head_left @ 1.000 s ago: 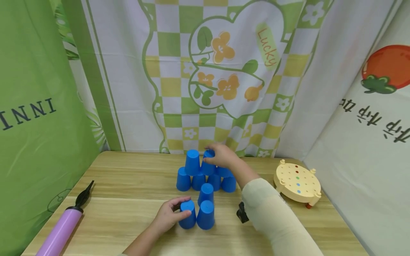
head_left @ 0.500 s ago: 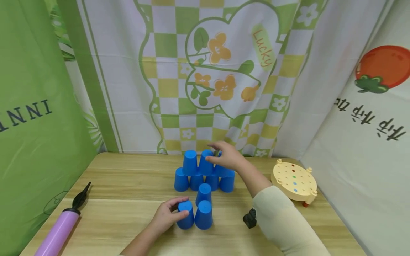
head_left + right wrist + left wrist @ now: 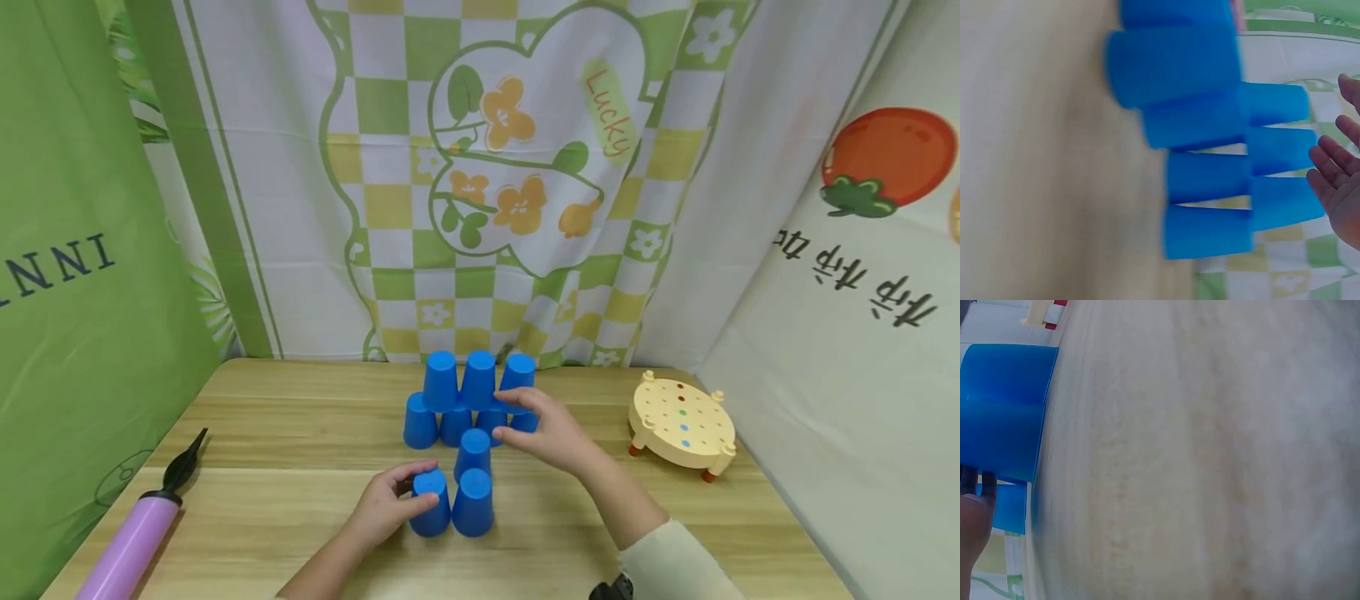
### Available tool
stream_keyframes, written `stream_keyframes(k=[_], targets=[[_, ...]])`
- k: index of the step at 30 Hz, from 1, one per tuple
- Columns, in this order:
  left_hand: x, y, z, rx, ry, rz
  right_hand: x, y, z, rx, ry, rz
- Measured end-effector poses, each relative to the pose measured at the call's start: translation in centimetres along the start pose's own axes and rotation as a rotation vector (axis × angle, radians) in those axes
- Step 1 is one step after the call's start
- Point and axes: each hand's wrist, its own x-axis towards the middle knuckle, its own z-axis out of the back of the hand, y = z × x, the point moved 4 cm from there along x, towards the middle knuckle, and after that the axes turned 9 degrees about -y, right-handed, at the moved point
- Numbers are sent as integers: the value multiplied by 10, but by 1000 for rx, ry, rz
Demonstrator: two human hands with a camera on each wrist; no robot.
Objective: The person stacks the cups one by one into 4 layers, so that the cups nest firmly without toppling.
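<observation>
The left wrist view is blurred and mostly filled by the wooden surface [image 3: 285,492]. The bottom row of the blue cup stack [image 3: 468,392] is partly hidden behind a nearer cup and the right hand [image 3: 547,433], whose fingers are spread loosely, holding nothing. The left hand [image 3: 386,504] is curled around a front blue cup [image 3: 431,502]. A purple pump [image 3: 135,533] is cut off at the left edge; a cream peg stool [image 3: 682,423] stands to the right. "Lucky" can be read on the curtain [image 3: 607,112]
</observation>
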Motion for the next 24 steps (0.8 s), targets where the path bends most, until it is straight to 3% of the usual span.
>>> stream_keyframes(k=[10, 24], targets=[[0, 0, 0, -7, -23, -13, -41, -24, -50, 118, 43, -60], [-1, -2, 0, 11, -24, -16, -50, -33, -79, 193, 133, -191]])
